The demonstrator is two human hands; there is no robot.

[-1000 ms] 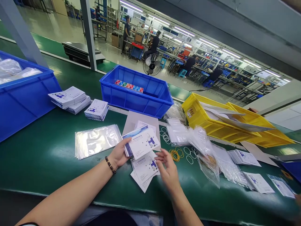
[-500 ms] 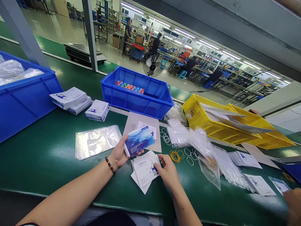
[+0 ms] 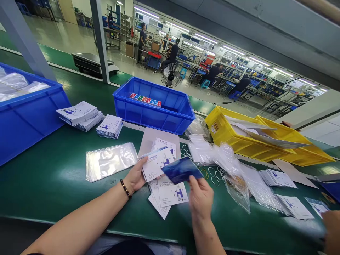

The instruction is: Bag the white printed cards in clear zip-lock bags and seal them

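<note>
the left hand (image 3: pixel 136 176) gripped a small stack of white printed paper cards (image 3: pixel 155 164) above the green table mat (image 3: pixel 53 177). the right hand (image 3: pixel 201 195) pinched a dark blue glossy card (image 3: pixel 181 170) by its lower edge, tilted, just beside that stack. more loose white cards (image 3: pixel 170 194) lay under both hands, with clear plastic sleeves (image 3: pixel 110 161) to the left and yellow rubber bands (image 3: pixel 204 173) near the right.

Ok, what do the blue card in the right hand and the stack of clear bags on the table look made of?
The blue card looks like coated paper or thin card, glossy: it is flat though the right hand pinches only one edge. The clear bags look like thin plastic film, shiny: the green table shows through, with glare streaks.
</note>
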